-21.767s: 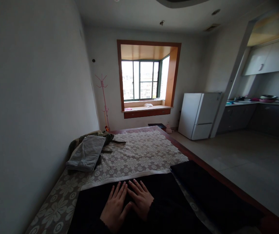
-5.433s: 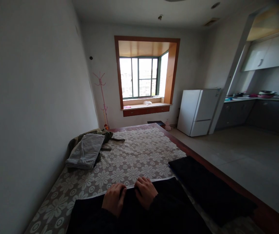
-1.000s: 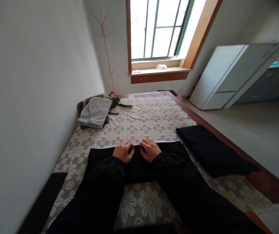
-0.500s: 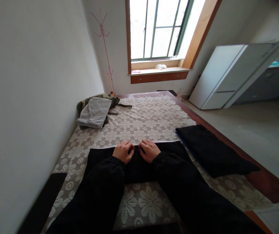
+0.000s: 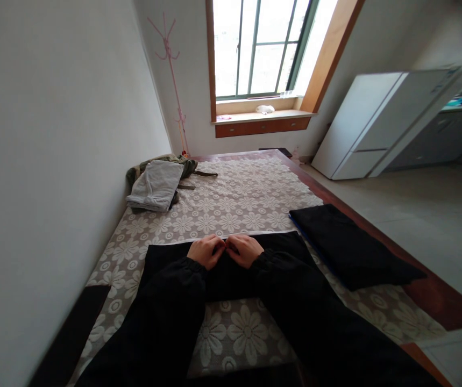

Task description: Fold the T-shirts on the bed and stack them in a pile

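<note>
A black folded cloth [image 5: 231, 282] with a thin pale far edge lies flat across the table in front of me; what garment it is I cannot tell. My left hand [image 5: 207, 251] rests at the middle of its far edge, with curled fingers gripping the fabric. Right beside it my right hand [image 5: 244, 250] grips the same edge, its thumb and fingers bent inward. The fingertips of both hands meet or almost meet. Black sleeves cover both forearms and hide parts of the cloth.
A second black folded cloth [image 5: 352, 247] lies to the right, by the table's red-brown edge [image 5: 436, 298]. A grey folded cloth [image 5: 156, 185] sits on a camouflage bag [image 5: 188, 165] at the far left, near the wall. White flowers pattern the tablecloth [image 5: 231, 196].
My right hand has shifted slightly left, closing the gap to my left hand. The black cloth lies as before.
</note>
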`<state>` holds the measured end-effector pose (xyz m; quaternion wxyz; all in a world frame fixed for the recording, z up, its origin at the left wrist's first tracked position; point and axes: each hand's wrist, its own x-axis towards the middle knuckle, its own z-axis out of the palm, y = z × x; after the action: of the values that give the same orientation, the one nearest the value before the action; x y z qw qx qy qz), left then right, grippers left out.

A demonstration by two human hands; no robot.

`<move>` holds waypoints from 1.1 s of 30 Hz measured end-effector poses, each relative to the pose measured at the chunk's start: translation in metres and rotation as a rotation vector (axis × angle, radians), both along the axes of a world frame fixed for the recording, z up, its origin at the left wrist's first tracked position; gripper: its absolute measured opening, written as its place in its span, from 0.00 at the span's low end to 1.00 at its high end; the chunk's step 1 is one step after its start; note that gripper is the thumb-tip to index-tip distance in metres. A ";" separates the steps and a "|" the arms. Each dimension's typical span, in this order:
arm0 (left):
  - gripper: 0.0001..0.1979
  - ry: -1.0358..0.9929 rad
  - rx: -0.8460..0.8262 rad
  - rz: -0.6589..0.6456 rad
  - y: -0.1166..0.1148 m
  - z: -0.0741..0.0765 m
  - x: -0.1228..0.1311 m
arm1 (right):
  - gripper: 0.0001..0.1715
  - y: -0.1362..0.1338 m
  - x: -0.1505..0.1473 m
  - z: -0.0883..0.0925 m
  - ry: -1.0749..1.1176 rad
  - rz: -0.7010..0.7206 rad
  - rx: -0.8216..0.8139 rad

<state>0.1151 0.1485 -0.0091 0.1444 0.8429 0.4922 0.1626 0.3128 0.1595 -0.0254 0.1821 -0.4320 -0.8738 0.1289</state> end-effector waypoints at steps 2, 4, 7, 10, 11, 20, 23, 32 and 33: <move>0.09 0.010 -0.001 -0.005 0.000 0.000 0.000 | 0.04 0.000 0.000 0.001 0.003 0.006 0.000; 0.10 0.013 0.005 -0.009 0.000 0.001 0.000 | 0.04 0.000 0.000 0.001 0.006 0.011 0.004; 0.11 0.012 0.015 -0.008 -0.001 0.000 -0.001 | 0.03 0.001 0.000 -0.001 0.007 0.021 0.007; 0.12 0.014 0.023 -0.006 -0.001 0.000 0.000 | 0.03 0.002 0.001 -0.002 0.017 0.029 0.009; 0.12 0.015 0.025 -0.005 -0.001 0.000 0.000 | 0.03 0.002 0.001 -0.003 0.022 0.031 0.010; 0.12 0.021 0.030 -0.020 0.000 -0.002 -0.001 | 0.04 0.001 0.001 -0.003 0.059 0.046 0.019; 0.13 0.020 0.030 -0.022 0.000 -0.002 -0.001 | 0.04 0.000 0.001 -0.002 0.058 0.050 0.021; 0.13 0.024 0.052 -0.025 -0.001 -0.002 -0.001 | 0.05 0.002 0.001 -0.005 0.039 0.061 0.052; 0.13 0.020 0.054 -0.028 -0.001 -0.002 -0.001 | 0.05 0.002 0.001 -0.005 0.039 0.061 0.056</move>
<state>0.1142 0.1479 -0.0111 0.1188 0.8548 0.4773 0.1656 0.3138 0.1616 -0.0304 0.2070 -0.3972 -0.8863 0.1181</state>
